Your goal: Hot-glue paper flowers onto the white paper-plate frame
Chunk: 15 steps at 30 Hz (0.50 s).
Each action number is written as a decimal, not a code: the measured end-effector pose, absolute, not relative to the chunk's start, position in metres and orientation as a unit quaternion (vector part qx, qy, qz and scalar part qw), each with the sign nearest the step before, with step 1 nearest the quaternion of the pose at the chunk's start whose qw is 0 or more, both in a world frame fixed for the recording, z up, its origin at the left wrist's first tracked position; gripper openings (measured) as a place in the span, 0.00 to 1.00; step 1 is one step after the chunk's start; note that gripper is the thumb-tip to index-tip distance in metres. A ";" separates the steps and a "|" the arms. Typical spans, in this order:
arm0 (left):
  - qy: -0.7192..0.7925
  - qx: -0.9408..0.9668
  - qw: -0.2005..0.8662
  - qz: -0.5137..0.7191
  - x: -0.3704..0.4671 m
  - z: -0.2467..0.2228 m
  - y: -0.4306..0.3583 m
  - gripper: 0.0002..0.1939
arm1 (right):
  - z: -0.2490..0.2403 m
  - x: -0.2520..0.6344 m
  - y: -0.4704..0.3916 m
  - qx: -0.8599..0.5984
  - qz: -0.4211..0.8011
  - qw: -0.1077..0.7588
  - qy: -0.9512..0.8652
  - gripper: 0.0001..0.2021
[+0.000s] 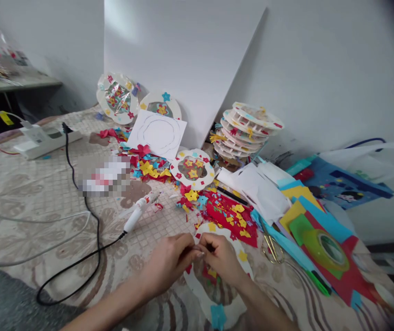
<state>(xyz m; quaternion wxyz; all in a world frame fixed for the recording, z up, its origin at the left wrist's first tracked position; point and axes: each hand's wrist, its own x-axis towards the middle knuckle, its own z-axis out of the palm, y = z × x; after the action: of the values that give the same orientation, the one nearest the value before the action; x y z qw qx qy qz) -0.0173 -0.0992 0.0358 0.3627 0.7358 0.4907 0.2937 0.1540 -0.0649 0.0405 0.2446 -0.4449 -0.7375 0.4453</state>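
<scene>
Grip: we see left hand (173, 258) and right hand (220, 258) pinched closed, meeting; contents too small to tell | flower-decorated white ring (200, 299): beneath, toward 5 o'clock.

We are seeing a white power strip (59, 143) lying at left, a white board (183, 59) leaning against the wall (321, 69), 1 yellow tape roll (312, 246) resting on coloured paper (352, 278) and a blue bag (338, 177) at right.

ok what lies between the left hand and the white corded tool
Just patterned tablecloth lies between the left hand and the tool, in the head view.
</scene>
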 end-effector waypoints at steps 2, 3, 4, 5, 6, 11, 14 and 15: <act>0.469 0.744 0.389 0.273 -0.017 0.037 -0.101 0.17 | 0.041 0.155 -0.067 -0.427 0.460 0.239 -0.741 0.20; 0.458 0.740 0.412 0.271 -0.016 0.038 -0.102 0.19 | 0.042 0.156 -0.068 -0.414 0.476 0.235 -0.740 0.19; 0.450 0.725 0.444 0.274 -0.016 0.039 -0.103 0.20 | 0.042 0.156 -0.070 -0.401 0.491 0.231 -0.738 0.18; 0.448 0.701 0.477 0.282 -0.016 0.039 -0.104 0.22 | 0.043 0.155 -0.072 -0.391 0.500 0.231 -0.738 0.16; 0.453 0.671 0.507 0.294 -0.015 0.038 -0.104 0.24 | 0.044 0.155 -0.075 -0.386 0.500 0.235 -0.739 0.13; 0.507 0.574 0.532 0.359 -0.015 0.034 -0.098 0.25 | 0.045 0.150 -0.091 -0.388 0.488 0.271 -0.733 0.15; 0.492 0.549 0.546 0.399 -0.016 0.034 -0.095 0.22 | 0.043 0.149 -0.099 -0.344 0.623 0.264 -0.651 0.24; 0.479 0.537 0.560 0.411 -0.015 0.035 -0.095 0.22 | 0.042 0.149 -0.101 -0.324 0.674 0.261 -0.610 0.25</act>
<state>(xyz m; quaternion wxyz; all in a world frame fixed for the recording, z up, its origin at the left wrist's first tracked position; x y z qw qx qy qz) -0.0154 -0.0949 0.0351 0.5595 0.5370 0.4793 0.4109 0.1487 -0.1008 0.0419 0.2609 -0.3238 -0.6105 0.6741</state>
